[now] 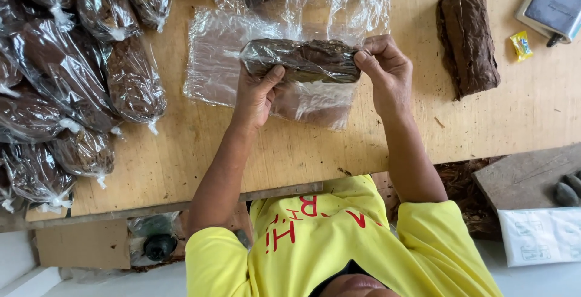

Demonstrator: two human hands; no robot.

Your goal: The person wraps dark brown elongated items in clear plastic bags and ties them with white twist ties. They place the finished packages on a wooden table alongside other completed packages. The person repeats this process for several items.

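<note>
Both my hands hold a dark brown leaf bundle (299, 60) wrapped in a clear plastic bag, just above the wooden table (254, 152). My left hand (257, 94) grips its left end, thumb on the front. Fingertips of my right hand (384, 70) pinch the plastic at its right end. Under the bundle lies a flat stack of clear plastic bags (209, 61).
A pile of several bagged brown bundles (66, 79) fills the table's left side. An unwrapped brown bundle (469, 40) lies at the right, with a small yellow sachet (520, 46) and a grey flat device (554, 0) beyond it. A white sheet (541, 235) sits below the table edge.
</note>
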